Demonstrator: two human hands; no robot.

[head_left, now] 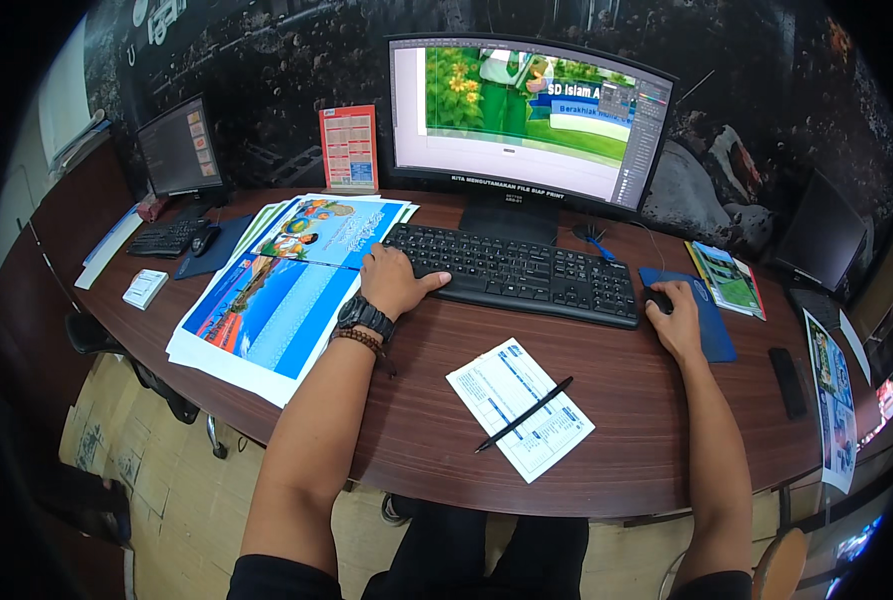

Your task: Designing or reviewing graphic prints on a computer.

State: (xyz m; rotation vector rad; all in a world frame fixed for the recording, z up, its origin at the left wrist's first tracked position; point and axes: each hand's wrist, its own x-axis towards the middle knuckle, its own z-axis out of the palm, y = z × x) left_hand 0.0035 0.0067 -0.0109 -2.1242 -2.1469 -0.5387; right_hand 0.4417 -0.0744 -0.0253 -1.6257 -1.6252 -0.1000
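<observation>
My left hand [396, 282] lies over the left end of a black keyboard [536, 272], thumb stretched along its front edge and fingers apart on the keys. A black watch and a beaded bracelet are on that wrist. Farther right, my right hand [678, 312] is curled over a dark mouse [658, 300], mostly covered by the hand, on a blue mouse pad [718, 338]. Behind the keyboard stands a wide curved monitor [511, 115], its screen showing a picture layout with green plants and a figure in green. Between my forearms lies a printed form [551, 437] with a black pen [528, 410] across it.
Large colour prints [296, 305] are stacked beside my left forearm. A red desk calendar [349, 150] stands behind them. Left are a second monitor [178, 150], a keyboard [164, 238] and a small pad of slips [144, 288]. At right lie booklets [731, 282] and a black oblong object [787, 383].
</observation>
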